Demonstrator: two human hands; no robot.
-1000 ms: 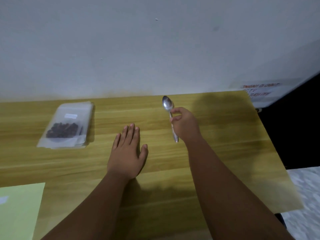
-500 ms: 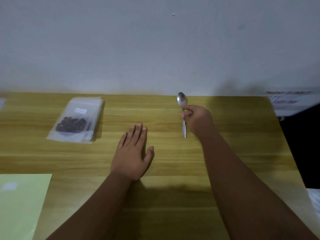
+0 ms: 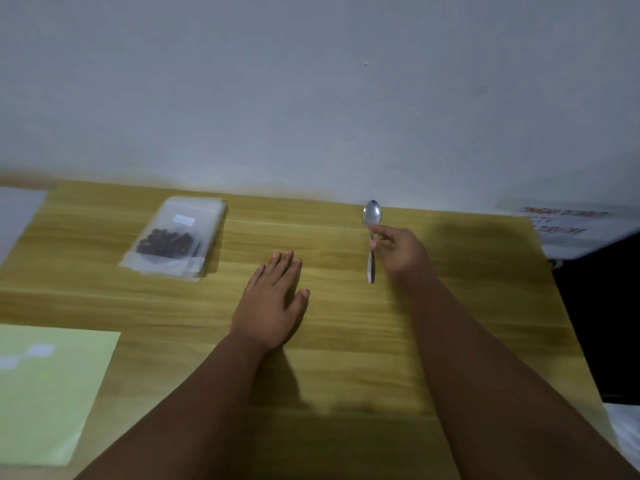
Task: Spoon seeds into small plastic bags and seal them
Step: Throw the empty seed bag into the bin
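The right hand [image 3: 398, 249] pinches a spoon [image 3: 372, 237]. The left hand [image 3: 272, 301] lies flat on the wooden table [image 3: 346, 341]. The seed bag [image 3: 175, 239] sits far left, near a white wall [image 3: 311, 98].

One head-cam, wide-angle, first-person
It sits on the person's head, pointing forward and down at the wooden table [image 3: 346, 341], close in, with both forearms [image 3: 194, 393] running up from the bottom edge and the white wall [image 3: 311, 98] behind the table filling the top of frame.
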